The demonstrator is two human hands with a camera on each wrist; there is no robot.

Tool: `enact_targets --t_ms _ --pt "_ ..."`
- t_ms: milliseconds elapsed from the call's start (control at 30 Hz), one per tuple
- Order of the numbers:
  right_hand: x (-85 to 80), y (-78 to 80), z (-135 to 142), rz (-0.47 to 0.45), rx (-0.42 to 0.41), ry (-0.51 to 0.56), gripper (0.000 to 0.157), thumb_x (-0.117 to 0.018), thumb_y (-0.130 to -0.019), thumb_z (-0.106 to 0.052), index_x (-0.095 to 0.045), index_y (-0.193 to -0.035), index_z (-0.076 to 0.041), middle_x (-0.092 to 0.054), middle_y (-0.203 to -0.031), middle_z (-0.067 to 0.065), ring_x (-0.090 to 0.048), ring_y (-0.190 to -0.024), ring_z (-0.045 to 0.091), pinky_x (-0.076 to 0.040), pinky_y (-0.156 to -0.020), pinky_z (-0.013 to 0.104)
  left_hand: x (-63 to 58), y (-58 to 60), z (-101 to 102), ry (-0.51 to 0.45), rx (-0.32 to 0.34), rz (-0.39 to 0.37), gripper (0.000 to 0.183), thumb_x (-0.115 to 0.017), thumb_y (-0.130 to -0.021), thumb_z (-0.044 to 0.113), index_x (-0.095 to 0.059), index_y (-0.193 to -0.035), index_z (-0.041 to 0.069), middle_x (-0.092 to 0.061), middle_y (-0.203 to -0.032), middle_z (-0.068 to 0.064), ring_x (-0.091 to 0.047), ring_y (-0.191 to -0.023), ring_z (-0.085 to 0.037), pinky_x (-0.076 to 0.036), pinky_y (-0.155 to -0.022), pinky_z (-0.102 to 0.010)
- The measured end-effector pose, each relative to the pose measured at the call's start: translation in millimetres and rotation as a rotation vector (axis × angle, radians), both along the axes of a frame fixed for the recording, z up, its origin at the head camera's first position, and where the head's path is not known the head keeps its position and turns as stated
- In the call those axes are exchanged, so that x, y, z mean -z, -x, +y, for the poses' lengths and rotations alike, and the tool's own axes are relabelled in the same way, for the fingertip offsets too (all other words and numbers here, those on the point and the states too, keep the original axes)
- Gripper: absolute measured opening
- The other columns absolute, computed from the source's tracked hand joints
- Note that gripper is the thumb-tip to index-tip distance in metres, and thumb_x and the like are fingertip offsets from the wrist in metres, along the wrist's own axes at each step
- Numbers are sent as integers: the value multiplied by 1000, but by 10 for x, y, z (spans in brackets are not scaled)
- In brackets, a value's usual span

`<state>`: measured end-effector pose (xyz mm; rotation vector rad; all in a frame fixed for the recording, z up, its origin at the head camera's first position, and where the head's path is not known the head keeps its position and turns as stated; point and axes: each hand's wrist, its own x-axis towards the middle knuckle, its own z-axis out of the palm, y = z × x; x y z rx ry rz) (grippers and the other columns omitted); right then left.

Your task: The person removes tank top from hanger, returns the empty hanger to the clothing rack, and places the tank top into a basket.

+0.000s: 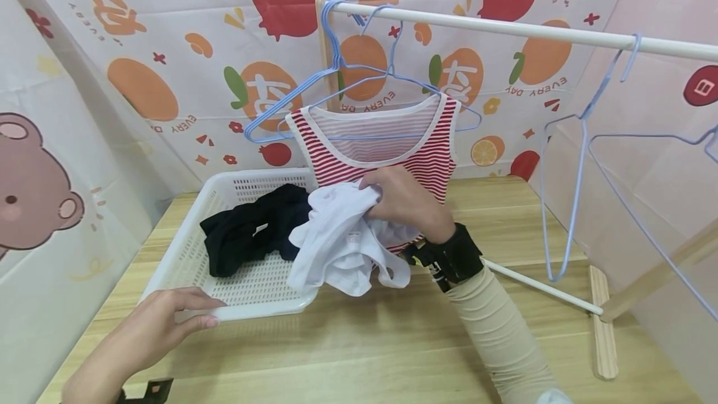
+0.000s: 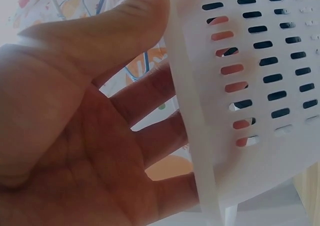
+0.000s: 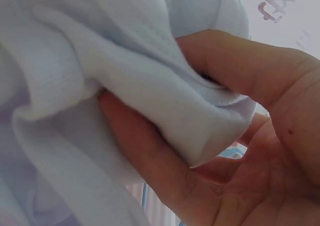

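Note:
My right hand (image 1: 405,199) pinches a bunched white garment (image 1: 339,254) between thumb and fingers, and its folds hang over the right side of a white plastic basket (image 1: 263,309). In the right wrist view, the cloth (image 3: 145,71) runs between the thumb and fingers. At the basket's near left corner, my left hand (image 1: 162,320) grips the rim. The left wrist view shows the left fingers going behind the basket's slotted wall (image 2: 200,151), partly visible through the slots. Black clothing (image 1: 252,223) lies inside the basket.
A red-striped tank top (image 1: 387,148) hangs behind the right hand. Several blue hangers (image 1: 291,101) hang beside it on a white rail (image 1: 505,28). More blue hangers (image 1: 580,173) hang at right, above the rack's wooden foot (image 1: 604,329). All stands on a wooden table (image 1: 336,360).

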<state>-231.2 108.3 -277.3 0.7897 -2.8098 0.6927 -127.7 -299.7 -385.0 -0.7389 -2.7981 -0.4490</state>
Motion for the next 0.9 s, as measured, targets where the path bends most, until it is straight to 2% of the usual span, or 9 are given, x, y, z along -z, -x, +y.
enact_targets --t_ms 67,333,633,733,900 --pt "0 -3 -14 -4 -2 1 40 -88 -78 -13 -77 -116 -5 -77 -116 10 -66 -102 25 -56 -97 39 -3 1 5 2 1 -3 23 -91 -72 23 -82 -93 26 -77 -89 17 -69 -99 -6 -52 -82 -15" --pt "-14 -17 -61 -2 10 -12 40 -88 -79 -14 -77 -116 -6 -77 -116 9 -67 -101 25 -56 -96 38 -43 -4 29 39 -39 -60 21 -89 -75 26 -82 -95 26 -78 -92 15 -72 -102 -21 -60 -83 -34" --pt "-17 2 -99 12 -1 -5 39 -88 -77 -13 -78 -114 -6 -78 -115 8 -66 -100 24 -56 -94 37 -28 1 17 26 -18 -28 21 -90 -73 25 -82 -93 26 -78 -89 16 -70 -99 -11 -58 -80 -27" --pt "-15 12 -116 6 -8 12 39 -88 -77 -11 -78 -114 -5 -77 -115 9 -66 -101 24 -56 -94 37 -25 3 16 25 -17 -22 22 -91 -73 25 -82 -93 25 -78 -89 16 -71 -98 -12 -58 -80 -27" --pt "-23 20 -149 -3 -6 24 40 -88 -77 -11 -77 -115 -4 -77 -116 10 -65 -102 25 -56 -95 37 -37 7 23 28 -31 -58 21 -90 -75 25 -82 -94 25 -78 -91 14 -72 -99 -19 -59 -82 -31"
